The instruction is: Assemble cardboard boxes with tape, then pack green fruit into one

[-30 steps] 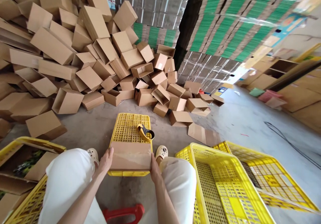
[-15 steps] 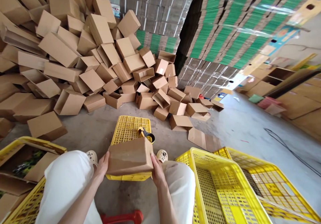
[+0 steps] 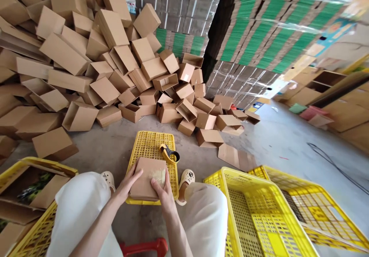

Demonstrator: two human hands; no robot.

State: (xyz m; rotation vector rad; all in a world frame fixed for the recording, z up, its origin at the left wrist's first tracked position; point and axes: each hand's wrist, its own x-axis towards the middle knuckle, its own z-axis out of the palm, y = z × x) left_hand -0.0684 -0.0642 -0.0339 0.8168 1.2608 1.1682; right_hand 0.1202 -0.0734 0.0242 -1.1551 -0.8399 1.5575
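Observation:
Between my knees I hold a brown cardboard box point(image 3: 144, 174), one small end now facing up, over an upturned yellow plastic crate point(image 3: 150, 143). My left hand point(image 3: 128, 182) grips the box's left side. On its right side is my right hand point(image 3: 163, 191), its thumb on the upper face near a pale scuffed patch. Whether the box rests on the crate or hangs just above it I cannot tell. A yellow and black tape dispenser point(image 3: 169, 154) lies on the crate's far right part, just beyond the box.
A big heap of cardboard boxes point(image 3: 103, 68) fills the far left. Yellow crates point(image 3: 248, 211) stand at my right. Another yellow crate point(image 3: 29, 245) at my left holds an opened carton point(image 3: 46, 193). Stacked flat cardboard point(image 3: 253, 30) rises behind. A red stool edge point(image 3: 144, 248) shows below me.
The box has been turned from lying lengthwise across to standing with an end up. My right hand has moved left with it, and its thumb now lies on the upper face.

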